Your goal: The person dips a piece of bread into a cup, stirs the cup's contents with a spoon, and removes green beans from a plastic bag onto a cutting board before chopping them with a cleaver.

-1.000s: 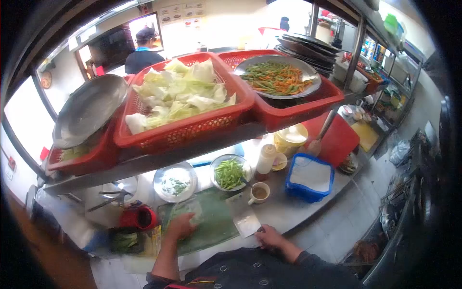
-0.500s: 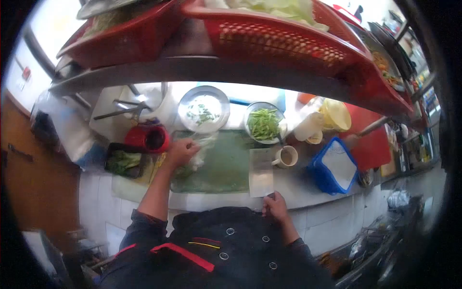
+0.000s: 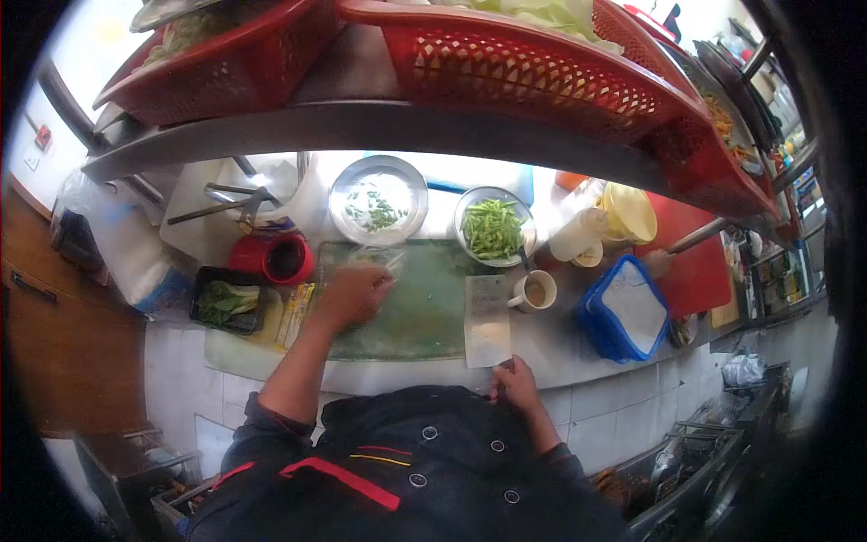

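Note:
My right hand [image 3: 517, 383] is closed round the handle of a cleaver [image 3: 488, 322], its broad pale blade lying flat at the right edge of the green cutting board [image 3: 424, 312]. Over the board's left part, my left hand [image 3: 352, 294] has its fingers curled together; what they grip, if anything, is hidden. Pale vegetable bits [image 3: 394, 262] show just past its fingertips. Beyond the board stand a metal plate [image 3: 411, 185] with chopped greens and a bowl of cut green vegetables [image 3: 493, 229]. A cream mug [image 3: 535, 292] sits beside the blade.
Left of the board are a red container [image 3: 250, 257] and a black tray [image 3: 203, 287] holding leafy greens. To the right stand a blue tub [image 3: 591, 318], a yellow container [image 3: 629, 215] and a red board [image 3: 695, 266]. Overhead, a metal shelf [image 3: 379, 131] carries red baskets [image 3: 533, 68].
My left hand has moved a little right over the cutting board, and its fingers are more curled. My right hand and the cleaver have stayed nearly still.

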`<state>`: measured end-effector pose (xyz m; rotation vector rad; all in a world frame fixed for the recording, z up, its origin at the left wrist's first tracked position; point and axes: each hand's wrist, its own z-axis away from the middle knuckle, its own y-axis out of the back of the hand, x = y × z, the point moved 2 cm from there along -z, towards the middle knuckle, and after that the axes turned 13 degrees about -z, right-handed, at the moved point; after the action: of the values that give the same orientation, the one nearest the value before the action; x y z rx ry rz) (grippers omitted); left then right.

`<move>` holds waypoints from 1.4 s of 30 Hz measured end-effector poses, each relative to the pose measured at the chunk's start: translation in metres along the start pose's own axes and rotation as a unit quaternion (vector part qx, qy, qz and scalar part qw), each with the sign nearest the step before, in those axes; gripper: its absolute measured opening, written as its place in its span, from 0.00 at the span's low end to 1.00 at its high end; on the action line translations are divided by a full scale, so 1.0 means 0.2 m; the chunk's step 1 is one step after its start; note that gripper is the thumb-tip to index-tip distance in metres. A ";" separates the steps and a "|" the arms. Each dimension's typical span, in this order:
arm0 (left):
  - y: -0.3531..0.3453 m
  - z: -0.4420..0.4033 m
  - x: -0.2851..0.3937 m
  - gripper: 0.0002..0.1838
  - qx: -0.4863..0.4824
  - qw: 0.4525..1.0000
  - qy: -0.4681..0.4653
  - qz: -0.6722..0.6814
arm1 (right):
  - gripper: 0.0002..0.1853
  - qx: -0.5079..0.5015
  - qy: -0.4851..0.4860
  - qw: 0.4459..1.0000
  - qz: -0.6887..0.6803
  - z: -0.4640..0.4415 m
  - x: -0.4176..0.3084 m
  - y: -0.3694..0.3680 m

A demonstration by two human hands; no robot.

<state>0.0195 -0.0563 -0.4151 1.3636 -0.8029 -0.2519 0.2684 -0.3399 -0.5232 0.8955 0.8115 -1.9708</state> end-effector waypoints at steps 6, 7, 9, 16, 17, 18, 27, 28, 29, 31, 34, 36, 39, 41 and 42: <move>-0.04 0.03 -0.04 0.15 0.073 0.993 -0.030 -0.085 | 0.09 0.026 -0.008 1.000 0.006 0.01 -0.01 -0.01; -0.05 0.03 -0.07 0.17 0.113 0.988 -0.028 -0.103 | 0.09 0.033 -0.016 0.999 -0.007 0.02 -0.02 -0.03; -0.07 0.05 -0.12 0.18 -0.005 0.992 -0.033 -0.122 | 0.09 0.029 -0.016 0.999 -0.012 0.01 0.00 -0.02; -0.09 0.19 -0.05 0.21 -0.217 0.974 -0.014 -0.056 | 0.08 0.021 -0.011 0.999 -0.023 0.02 -0.02 -0.03; -0.11 0.17 -0.06 0.21 -0.218 0.974 -0.013 -0.055 | 0.08 0.021 -0.012 0.999 -0.023 0.02 -0.01 -0.02; -0.09 0.12 -0.06 0.21 -0.182 0.982 0.020 -0.048 | 0.08 0.015 -0.009 1.000 -0.024 0.01 0.00 -0.01; -0.17 -0.06 -0.23 0.17 -0.041 0.991 -0.011 -0.127 | 0.08 0.019 0.006 0.999 0.031 0.01 -0.03 -0.02; -0.17 -0.08 -0.30 0.15 -0.110 0.982 0.047 -0.146 | 0.08 0.016 0.006 1.000 0.020 0.01 -0.04 -0.03; -0.15 -0.09 -0.36 0.15 -0.111 0.982 0.046 -0.147 | 0.08 0.017 0.005 1.000 0.018 0.01 -0.05 -0.04; -0.03 -0.07 -0.41 0.10 0.040 0.968 0.088 -0.231 | 0.08 0.031 0.001 0.999 0.023 0.02 -0.03 -0.03; 0.17 0.01 -0.32 0.07 0.243 0.930 0.089 -0.260 | 0.08 0.008 0.010 0.998 0.058 -0.02 0.03 0.02; 0.19 0.02 -0.26 0.07 0.265 0.939 0.034 -0.218 | 0.08 0.007 0.006 0.999 0.031 -0.02 0.03 0.01; 0.13 0.01 -0.16 0.07 0.254 0.957 -0.056 -0.131 | 0.09 0.011 -0.003 1.000 0.001 0.00 0.01 0.00; 0.07 -0.03 -0.15 0.08 0.223 0.966 -0.092 -0.089 | 0.09 0.016 -0.006 1.000 -0.004 0.01 0.00 0.00; 0.01 -0.08 -0.19 0.09 0.204 0.974 -0.040 -0.088 | 0.09 0.025 -0.017 1.000 -0.001 0.01 -0.01 0.00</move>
<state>0.0010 -0.0210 -0.4263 1.8255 -0.8307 -0.2935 0.2677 -0.3402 -0.5211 0.8880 0.7460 -2.0107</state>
